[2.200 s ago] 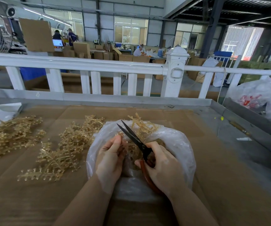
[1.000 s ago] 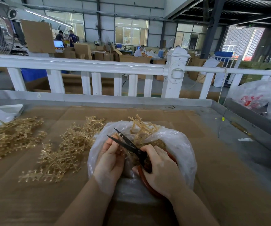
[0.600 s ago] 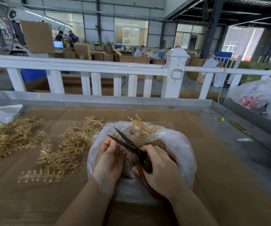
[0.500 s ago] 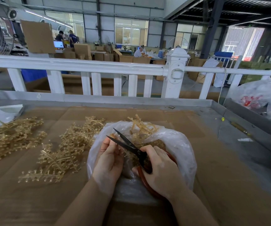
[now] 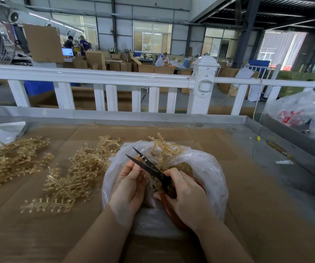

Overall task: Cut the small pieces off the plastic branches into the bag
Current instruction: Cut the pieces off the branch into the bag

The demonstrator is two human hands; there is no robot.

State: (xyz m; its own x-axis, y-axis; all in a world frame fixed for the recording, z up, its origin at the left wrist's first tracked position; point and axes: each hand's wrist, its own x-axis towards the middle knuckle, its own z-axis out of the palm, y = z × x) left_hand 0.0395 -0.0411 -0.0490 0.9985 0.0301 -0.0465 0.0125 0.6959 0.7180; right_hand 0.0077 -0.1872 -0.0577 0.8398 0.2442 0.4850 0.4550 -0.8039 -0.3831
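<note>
Since half a second before, little had changed: the left hand still pinched a branch between curled fingers over the bag, and the right hand still gripped the scissors, blades parted as before. One bag, one pair of scissors, two loose heaps of branches to the left, the farther heap well apart. All lay on cardboard over a metal table, behind a white fence in a warehouse.
</note>
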